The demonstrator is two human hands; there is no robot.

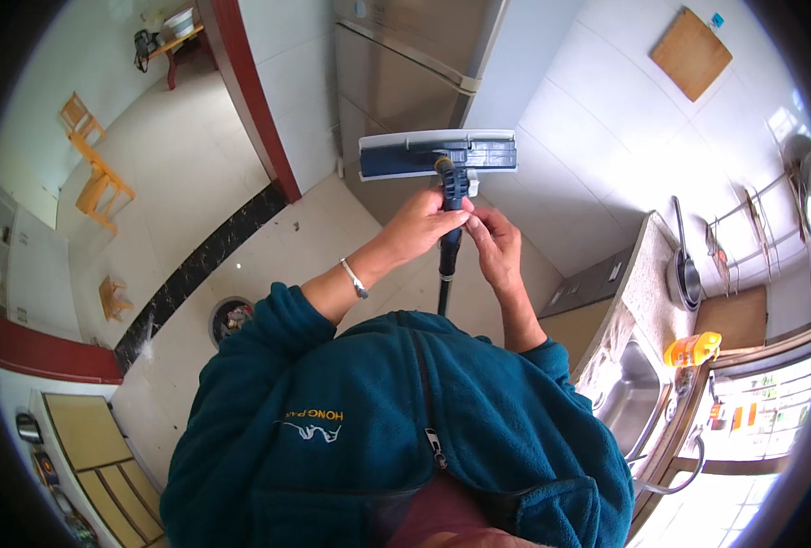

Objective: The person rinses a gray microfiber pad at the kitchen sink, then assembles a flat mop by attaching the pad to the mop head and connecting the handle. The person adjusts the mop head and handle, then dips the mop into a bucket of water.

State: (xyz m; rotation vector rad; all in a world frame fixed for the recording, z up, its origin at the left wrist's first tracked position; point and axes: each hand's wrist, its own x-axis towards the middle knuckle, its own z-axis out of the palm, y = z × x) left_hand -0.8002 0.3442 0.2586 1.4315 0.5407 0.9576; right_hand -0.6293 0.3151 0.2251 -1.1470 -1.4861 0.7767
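A mop with a wide, flat, dark blue head [387, 161] is held up in front of my chest. A pale strip runs along the far edge of its head. Its dark handle [445, 285] runs from the head back toward my body. My left hand [413, 225] is closed around the neck just below the head. The fingertips of my right hand [498, 248] are pinched together against the same neck, beside the left fingers. Exactly what the right fingertips press is too small to make out. A pale knob [472, 183] sticks out on the right of the joint.
Ahead stands a fridge [403, 78]. To the right are a counter with a steel sink [632, 388], an orange bottle [692, 349] and a pan [685, 279]. A waste bin [231, 318] sits on the left floor. Beyond a doorway are wooden chairs [104, 187].
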